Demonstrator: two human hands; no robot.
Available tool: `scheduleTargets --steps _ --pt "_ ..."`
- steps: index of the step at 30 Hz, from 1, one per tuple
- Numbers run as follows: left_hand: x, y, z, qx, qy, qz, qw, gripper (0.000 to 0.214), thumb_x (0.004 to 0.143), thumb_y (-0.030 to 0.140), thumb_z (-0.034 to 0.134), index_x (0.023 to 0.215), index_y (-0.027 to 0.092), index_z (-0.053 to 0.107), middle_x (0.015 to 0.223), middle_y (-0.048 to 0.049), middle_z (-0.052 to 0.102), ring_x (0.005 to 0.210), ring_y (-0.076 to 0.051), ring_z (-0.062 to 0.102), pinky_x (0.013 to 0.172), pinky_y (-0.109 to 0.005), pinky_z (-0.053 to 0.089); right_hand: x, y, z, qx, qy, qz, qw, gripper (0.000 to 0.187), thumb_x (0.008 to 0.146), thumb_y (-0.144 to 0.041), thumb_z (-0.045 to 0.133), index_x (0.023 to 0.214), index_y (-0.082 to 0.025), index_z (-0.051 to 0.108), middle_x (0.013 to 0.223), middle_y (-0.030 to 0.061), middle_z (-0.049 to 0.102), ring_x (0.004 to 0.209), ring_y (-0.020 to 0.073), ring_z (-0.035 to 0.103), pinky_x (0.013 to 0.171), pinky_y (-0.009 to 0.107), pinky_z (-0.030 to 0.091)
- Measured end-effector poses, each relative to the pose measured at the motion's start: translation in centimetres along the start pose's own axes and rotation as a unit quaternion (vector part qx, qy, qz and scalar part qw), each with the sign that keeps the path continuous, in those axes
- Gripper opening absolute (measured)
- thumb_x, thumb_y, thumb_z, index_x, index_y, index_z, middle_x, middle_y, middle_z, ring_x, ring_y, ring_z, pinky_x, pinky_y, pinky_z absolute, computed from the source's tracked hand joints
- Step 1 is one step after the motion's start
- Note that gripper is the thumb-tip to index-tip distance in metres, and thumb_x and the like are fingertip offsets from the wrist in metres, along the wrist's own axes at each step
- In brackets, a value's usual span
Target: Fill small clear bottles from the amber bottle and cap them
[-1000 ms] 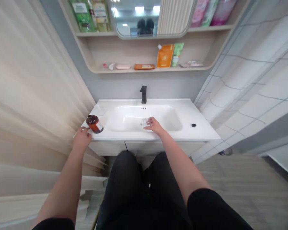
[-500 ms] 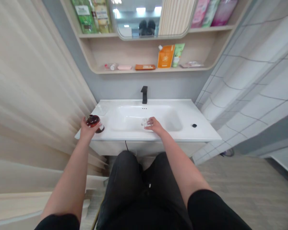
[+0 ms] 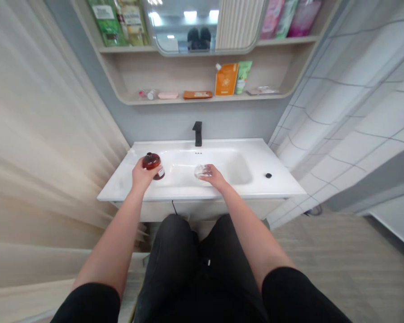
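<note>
My left hand [image 3: 143,174] is wrapped round a brown bottle [image 3: 151,161] with a white label, held near the left end of the sink basin [image 3: 175,180]. The bottle's top shows no tall cap. Over the middle of the basin, my right hand [image 3: 216,176] grips a small clear cup [image 3: 201,171] from its right side. What the cup contains, if anything, is too small to make out. A gap separates bottle and cup. A small black cap [image 3: 268,175] lies on the counter to the right of the basin.
A black faucet [image 3: 197,133] stands behind the basin. Above, a shelf [image 3: 168,102] carries an orange pouch [image 3: 226,80], a green tube [image 3: 243,77], a pink bar [image 3: 168,95] and an orange-brown packet [image 3: 197,94]. A mirror [image 3: 205,27] hangs higher. A curtain [image 3: 54,148] borders the left.
My left hand has brought the brown bottle rightward and up, from the counter's left end toward the basin. My right hand keeps the clear cup over the basin. The view has shifted slightly.
</note>
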State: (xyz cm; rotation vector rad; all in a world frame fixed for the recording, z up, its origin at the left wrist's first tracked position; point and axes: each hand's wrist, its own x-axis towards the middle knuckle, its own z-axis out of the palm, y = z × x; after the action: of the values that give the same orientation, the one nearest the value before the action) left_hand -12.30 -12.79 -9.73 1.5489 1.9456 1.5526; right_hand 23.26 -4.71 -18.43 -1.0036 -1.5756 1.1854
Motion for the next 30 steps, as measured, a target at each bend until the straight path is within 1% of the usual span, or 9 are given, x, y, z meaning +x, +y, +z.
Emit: scheduleTargets --steps 3,6,9,12,15,17,19,25,30 --pt "-0.1 1.4 4.2 -0.019 -0.035 0.015 0.999 0.071 0.068 0.039 0.098 0.131 0.019 0.071 0.122 -0.0093 0.08 0.112 -0.027 0.076 0.107 -0.042 0.058 0.2 0.3 -0.2 -0.045 0.029 0.004 0.999 0.087 0.061 -0.045 0.097 0.136 -0.028 0.056 0.113 0.0037 0.07 0.109 0.0262 0.071 0.107 0.048 0.056" --pt "-0.5 2.3 7.6 -0.005 -0.082 0.018 0.996 0.072 0.066 0.036 0.099 0.131 0.021 0.071 0.122 -0.0082 0.081 0.115 -0.028 0.076 0.108 -0.042 0.058 0.2 0.4 -0.2 -0.093 0.051 0.022 0.994 0.087 0.061 -0.036 0.095 0.14 -0.029 0.058 0.118 0.0047 0.07 0.113 0.0265 0.07 0.106 0.046 0.056" --pt "-0.9 2.9 10.0 0.019 -0.116 0.024 0.993 0.074 0.066 0.036 0.1 0.132 0.023 0.07 0.125 -0.0075 0.081 0.116 -0.029 0.076 0.108 -0.041 0.058 0.1 0.1 -0.2 -0.113 0.052 0.049 0.991 0.081 0.061 -0.03 0.095 0.134 -0.03 0.061 0.127 0.0059 0.07 0.111 0.026 0.071 0.101 0.044 0.058" --pt "-1.4 3.0 11.5 0.034 -0.132 0.04 0.99 0.074 0.067 0.037 0.099 0.133 0.024 0.069 0.124 -0.0072 0.081 0.114 -0.028 0.077 0.106 -0.04 0.059 0.0 -0.3 -0.1 -0.127 0.045 0.052 0.99 0.079 0.059 -0.03 0.097 0.129 -0.03 0.061 0.125 0.0054 0.071 0.112 0.0263 0.071 0.102 0.045 0.057" --pt "-1.9 2.8 12.3 0.051 -0.134 0.045 0.989 0.071 0.07 0.04 0.097 0.133 0.025 0.068 0.122 -0.0075 0.082 0.113 -0.029 0.077 0.104 -0.039 0.059 -0.1 -0.8 -0.1 -0.126 0.031 0.037 0.991 0.079 0.06 -0.036 0.1 0.127 -0.029 0.06 0.119 0.0049 0.073 0.114 0.0266 0.071 0.104 0.046 0.057" --pt "-2.3 2.6 12.6 0.068 -0.14 0.049 0.987 0.07 0.072 0.042 0.097 0.134 0.025 0.068 0.124 -0.008 0.081 0.114 -0.029 0.077 0.103 -0.04 0.059 -0.2 -1.0 -0.1 -0.108 0.017 0.025 0.994 0.078 0.062 -0.041 0.099 0.129 -0.028 0.06 0.117 0.0061 0.074 0.111 0.0259 0.072 0.101 0.044 0.058" --pt "-2.6 2.6 12.6 0.087 -0.148 0.069 0.983 0.072 0.072 0.042 0.097 0.136 0.026 0.067 0.128 -0.0083 0.08 0.116 -0.03 0.076 0.104 -0.039 0.059 -0.2 -1.1 -0.1 -0.092 0.008 0.018 0.996 0.078 0.065 -0.042 0.098 0.131 -0.027 0.061 0.118 0.0074 0.074 0.107 0.0248 0.072 0.098 0.042 0.059" --pt "-3.6 3.2 12.5 0.172 -0.167 0.142 0.96 0.068 0.077 0.04 0.093 0.139 0.028 0.067 0.139 -0.0077 0.076 0.125 -0.031 0.073 0.106 -0.038 0.058 0.0 -0.2 -0.1 -0.107 0.006 0.002 0.994 0.08 0.065 -0.039 0.099 0.135 -0.027 0.063 0.119 0.0072 0.073 0.107 0.0245 0.072 0.097 0.041 0.06" --pt "-4.2 3.6 12.3 0.241 -0.16 0.166 0.943 0.074 0.081 0.042 0.089 0.147 0.025 0.062 0.144 -0.0106 0.073 0.126 -0.034 0.072 0.105 -0.041 0.056 0.2 0.3 -0.1 -0.124 0.012 0.0 0.992 0.081 0.063 -0.036 0.1 0.135 -0.028 0.064 0.119 0.0061 0.073 0.107 0.0244 0.072 0.099 0.042 0.059"
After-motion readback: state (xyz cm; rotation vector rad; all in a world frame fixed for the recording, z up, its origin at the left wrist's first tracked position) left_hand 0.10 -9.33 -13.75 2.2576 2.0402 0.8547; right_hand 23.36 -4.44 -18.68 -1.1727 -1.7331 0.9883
